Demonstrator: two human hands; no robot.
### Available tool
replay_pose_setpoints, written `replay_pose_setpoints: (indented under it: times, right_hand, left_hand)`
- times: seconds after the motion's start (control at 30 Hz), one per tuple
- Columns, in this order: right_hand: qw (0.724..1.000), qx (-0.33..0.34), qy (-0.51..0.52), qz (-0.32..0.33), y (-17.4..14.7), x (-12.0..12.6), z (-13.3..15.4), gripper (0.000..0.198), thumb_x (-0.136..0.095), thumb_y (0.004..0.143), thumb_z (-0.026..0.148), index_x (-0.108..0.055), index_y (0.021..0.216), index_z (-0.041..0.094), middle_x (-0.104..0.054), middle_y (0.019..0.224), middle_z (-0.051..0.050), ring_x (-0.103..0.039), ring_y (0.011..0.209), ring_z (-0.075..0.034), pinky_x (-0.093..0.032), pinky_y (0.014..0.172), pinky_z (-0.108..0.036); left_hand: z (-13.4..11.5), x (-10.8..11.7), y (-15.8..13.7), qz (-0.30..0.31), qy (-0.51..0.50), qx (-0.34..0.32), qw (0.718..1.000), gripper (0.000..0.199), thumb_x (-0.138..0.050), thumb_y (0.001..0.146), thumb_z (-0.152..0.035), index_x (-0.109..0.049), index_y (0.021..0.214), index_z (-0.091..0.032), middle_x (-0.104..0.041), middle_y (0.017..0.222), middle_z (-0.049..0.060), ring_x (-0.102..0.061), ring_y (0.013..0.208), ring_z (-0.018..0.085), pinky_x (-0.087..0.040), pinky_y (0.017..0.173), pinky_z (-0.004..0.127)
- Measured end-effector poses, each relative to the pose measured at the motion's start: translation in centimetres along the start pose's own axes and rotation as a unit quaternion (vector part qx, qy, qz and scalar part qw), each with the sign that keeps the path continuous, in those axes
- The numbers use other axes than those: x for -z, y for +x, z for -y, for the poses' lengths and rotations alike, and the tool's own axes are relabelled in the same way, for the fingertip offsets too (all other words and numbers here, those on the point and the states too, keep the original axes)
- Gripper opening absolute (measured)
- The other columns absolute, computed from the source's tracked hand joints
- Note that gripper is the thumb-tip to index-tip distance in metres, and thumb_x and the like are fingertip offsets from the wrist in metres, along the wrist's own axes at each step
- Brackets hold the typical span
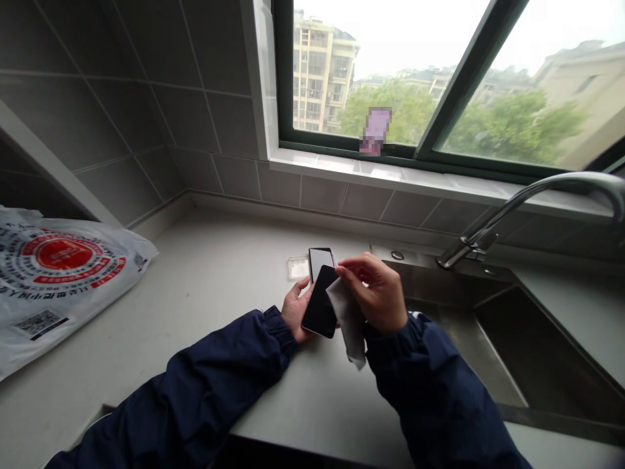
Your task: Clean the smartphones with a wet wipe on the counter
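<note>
White and printed, a plastic bag [73,273] lies at nine o'clock from a dark phone [317,303], which the curled left hand [294,311] grips. Clear case [298,268] at eleven, second phone [321,257] at twelve. Grey cloth [349,319] hangs at three, pinched by the right hand [381,293]; steel sink [488,345] farther out.

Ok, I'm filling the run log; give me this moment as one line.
left hand: holding dark phone | right hand: pinching pale cloth | sink: at right
</note>
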State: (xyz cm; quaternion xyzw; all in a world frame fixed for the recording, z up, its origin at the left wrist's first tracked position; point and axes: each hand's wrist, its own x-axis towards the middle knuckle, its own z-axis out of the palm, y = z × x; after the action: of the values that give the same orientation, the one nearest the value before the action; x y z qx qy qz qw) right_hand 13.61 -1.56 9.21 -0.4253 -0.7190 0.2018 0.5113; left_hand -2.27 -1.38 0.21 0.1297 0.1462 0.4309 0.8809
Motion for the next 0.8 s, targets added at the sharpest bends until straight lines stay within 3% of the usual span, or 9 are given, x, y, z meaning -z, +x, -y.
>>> replay_pose_setpoints:
  times: [0.07,0.17,0.27,0.33,0.6,0.8]
  right_hand:
    - [0.997,0.031,-0.07,-0.007,-0.3,-1.5,-1.4,0.019,-0.063,0.092,0.036,-0.07,0.101,0.02,-0.065,0.094,-0.007,-0.065,0.08,-0.019,-0.057,0.073,-0.033]
    - [0.983,0.115,-0.141,0.019,-2.3,-2.8,-2.8,0.034,-0.059,0.094,0.031,-0.061,0.126,0.02,-0.059,0.126,-0.013,-0.058,0.117,-0.028,-0.05,0.1,-0.046]
    - [0.962,0.21,-0.144,0.099,-5.2,-3.0,-3.8,0.039,-0.058,0.094,0.026,-0.057,0.131,0.018,-0.058,0.132,-0.014,-0.05,0.13,-0.029,-0.047,0.106,-0.048]
    - [0.949,0.236,-0.157,0.14,-6.7,-2.8,-4.6,0.041,-0.057,0.094,0.028,-0.055,0.133,0.015,-0.058,0.135,-0.016,-0.046,0.135,-0.031,-0.045,0.108,-0.051]
    - [0.909,0.19,-0.274,0.25,-7.8,-2.6,-6.6,0.067,-0.04,0.1,0.045,-0.025,0.154,0.009,-0.032,0.157,-0.017,-0.02,0.149,-0.035,-0.017,0.119,-0.06]
    - [0.909,0.149,-0.311,0.234,-7.9,-2.9,-6.6,0.073,-0.038,0.1,0.05,-0.012,0.157,0.012,-0.023,0.16,-0.016,-0.014,0.15,-0.034,-0.013,0.118,-0.06]
  left_hand:
    - [0.2,-0.1,0.0,0.003,-0.02,0.002,1.0,0.057,-0.047,0.09,-0.053,-0.051,0.137,-0.02,-0.068,0.113,0.012,-0.068,0.096,0.029,-0.05,0.091,0.047]
    - [0.3,0.0,-0.1,-0.012,-0.034,0.011,0.999,0.06,-0.045,0.091,-0.056,-0.051,0.136,-0.017,-0.068,0.112,0.013,-0.068,0.101,0.03,-0.049,0.094,0.045]
    - [0.2,0.5,-0.1,-0.027,-0.041,0.017,0.999,0.061,-0.045,0.091,-0.057,-0.052,0.134,-0.015,-0.069,0.109,0.014,-0.068,0.101,0.029,-0.049,0.094,0.044]
    - [0.2,0.7,0.0,-0.024,-0.041,0.028,0.998,0.062,-0.045,0.09,-0.058,-0.053,0.133,-0.013,-0.069,0.107,0.015,-0.068,0.101,0.029,-0.049,0.095,0.043]
    - [1.0,-0.2,-0.1,-0.047,-0.022,0.013,0.999,0.066,-0.043,0.091,-0.06,-0.051,0.137,-0.014,-0.07,0.113,0.015,-0.065,0.11,0.029,-0.045,0.103,0.043]
    - [1.5,-0.3,0.0,-0.054,0.009,0.036,0.998,0.059,-0.045,0.092,-0.057,-0.056,0.134,-0.018,-0.072,0.109,0.012,-0.065,0.112,0.028,-0.049,0.099,0.04]
